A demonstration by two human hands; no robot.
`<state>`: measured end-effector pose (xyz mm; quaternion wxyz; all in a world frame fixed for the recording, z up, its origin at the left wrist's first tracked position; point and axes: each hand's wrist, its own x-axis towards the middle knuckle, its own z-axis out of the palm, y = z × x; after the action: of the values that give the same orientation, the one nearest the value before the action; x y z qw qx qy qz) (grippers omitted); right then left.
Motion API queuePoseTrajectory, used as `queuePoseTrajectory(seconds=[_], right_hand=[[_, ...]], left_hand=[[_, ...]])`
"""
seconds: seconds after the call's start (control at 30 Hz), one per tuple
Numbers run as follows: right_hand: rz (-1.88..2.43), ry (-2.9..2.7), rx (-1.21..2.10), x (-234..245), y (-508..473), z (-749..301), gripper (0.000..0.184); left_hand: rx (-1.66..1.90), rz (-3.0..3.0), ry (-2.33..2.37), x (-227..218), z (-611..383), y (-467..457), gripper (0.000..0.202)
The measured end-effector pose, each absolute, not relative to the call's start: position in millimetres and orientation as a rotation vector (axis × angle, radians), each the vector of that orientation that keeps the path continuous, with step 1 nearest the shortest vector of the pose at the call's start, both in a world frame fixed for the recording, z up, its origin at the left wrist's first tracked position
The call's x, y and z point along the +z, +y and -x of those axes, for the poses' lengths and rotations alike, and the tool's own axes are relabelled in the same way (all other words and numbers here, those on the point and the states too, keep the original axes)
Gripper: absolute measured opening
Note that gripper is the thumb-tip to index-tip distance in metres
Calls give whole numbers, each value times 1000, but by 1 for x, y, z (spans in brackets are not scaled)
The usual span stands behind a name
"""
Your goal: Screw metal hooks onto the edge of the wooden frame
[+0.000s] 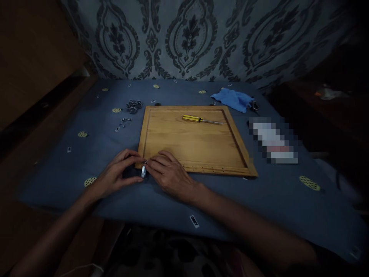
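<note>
A framed wooden panel (191, 144) lies flat, with small dark holes along its near edge. At its near left corner is a small shiny metal fitting (143, 172), its exact kind unclear. My left hand (115, 171) closes thumb and fingers around this fitting from the left. My right hand (170, 171) rests over the panel's near edge, its bent fingers together and their tips meeting the fitting's upper end. Whatever those right fingertips pinch is hidden. On the panel's far half lies a yellow-and-black screwdriver (192, 118), its shaft pointing right.
Left of the panel, several small screws (125, 122) lie loose on the dark blue cloth cover (72, 173). Behind them sits a dark grey bundle (134, 106). A blue cloth (233, 100) is crumpled at the back right, and a pixelated object (272, 140) lies right of the panel.
</note>
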<state>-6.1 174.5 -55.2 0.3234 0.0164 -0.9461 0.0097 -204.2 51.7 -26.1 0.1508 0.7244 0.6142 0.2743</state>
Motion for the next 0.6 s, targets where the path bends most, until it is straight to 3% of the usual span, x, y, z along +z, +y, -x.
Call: queuePoseTrajectory(seconds=[0.6], right_hand=[[-49, -2501, 51, -57, 175, 6, 24]], left_hand=[[812, -2115, 1729, -29, 206, 52, 43]])
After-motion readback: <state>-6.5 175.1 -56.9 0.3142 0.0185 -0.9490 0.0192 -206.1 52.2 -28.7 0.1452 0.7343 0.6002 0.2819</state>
